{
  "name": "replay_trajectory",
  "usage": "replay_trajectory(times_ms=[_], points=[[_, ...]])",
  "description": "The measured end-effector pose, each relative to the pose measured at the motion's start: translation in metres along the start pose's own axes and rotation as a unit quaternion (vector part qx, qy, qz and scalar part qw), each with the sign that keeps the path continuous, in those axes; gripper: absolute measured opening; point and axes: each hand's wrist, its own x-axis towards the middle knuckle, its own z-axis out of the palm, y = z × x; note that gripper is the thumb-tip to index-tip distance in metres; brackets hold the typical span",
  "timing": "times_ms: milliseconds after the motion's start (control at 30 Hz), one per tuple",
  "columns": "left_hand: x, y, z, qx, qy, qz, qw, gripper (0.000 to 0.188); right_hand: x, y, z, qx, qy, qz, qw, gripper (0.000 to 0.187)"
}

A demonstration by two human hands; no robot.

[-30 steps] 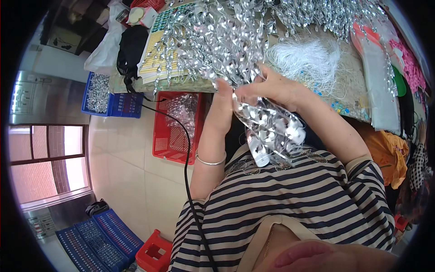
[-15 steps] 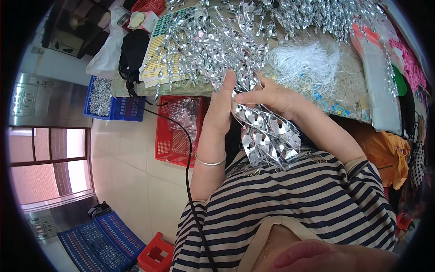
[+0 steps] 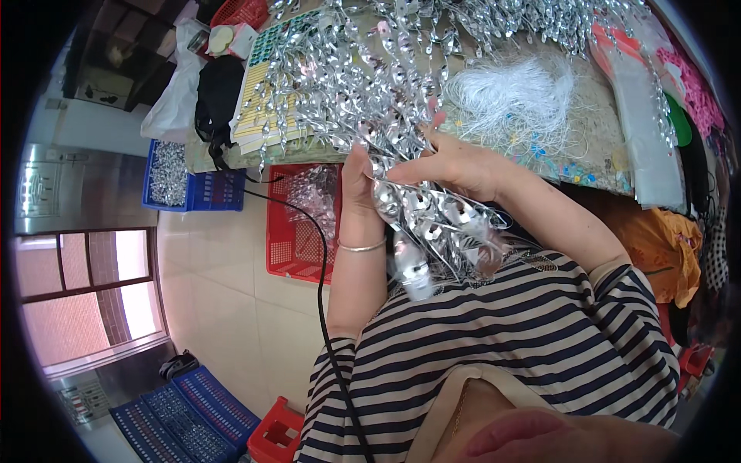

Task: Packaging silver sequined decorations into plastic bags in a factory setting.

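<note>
A bunch of shiny silver twisted strands [image 3: 432, 212] hangs over the table's front edge toward my striped shirt. Its far part merges with a pile of the same silver strands [image 3: 347, 85] on the table. My left hand [image 3: 358, 179] is closed on the bunch from its left side, the thumb up and most fingers hidden. From the right, my right hand [image 3: 467, 170] grips it too, with the thumb laid across the strands. One or two of its fingertips stick out beyond the bunch; the rest are hidden.
On the worktable [image 3: 602, 154], a tangle of white thread [image 3: 513, 96] lies right of the pile. Clear plastic bags [image 3: 652, 147] lie at the right edge. Below on the left stand a red basket [image 3: 297, 255] and a blue crate [image 3: 212, 189]. A black cable [image 3: 321, 285] runs past my left arm.
Both hands have shifted a little left, and my left hand has dropped lower along the bunch. The loose near end of the strands has spread and swung left, partly blurred.
</note>
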Motion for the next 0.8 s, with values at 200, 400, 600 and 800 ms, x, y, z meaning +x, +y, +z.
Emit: replay_trajectory(times_ms=[200,400,600,800], points=[[0.008,-0.015,0.005,-0.058,-0.051,-0.008,0.997,0.119,-0.003,0.011,-0.006,-0.031,-0.01,-0.04,0.999,0.063],[0.004,-0.02,0.0,-0.134,0.013,-0.058,0.989,0.101,-0.005,0.02,-0.01,0.098,0.014,-0.034,0.994,0.057],[-0.001,-0.017,-0.013,-0.142,-0.001,-0.057,0.988,0.084,-0.001,0.036,-0.022,0.041,0.045,0.028,0.998,0.064],[-0.003,-0.017,-0.025,-0.072,0.055,-0.087,0.992,0.083,-0.01,0.03,-0.01,-0.011,0.061,0.042,0.997,0.082]])
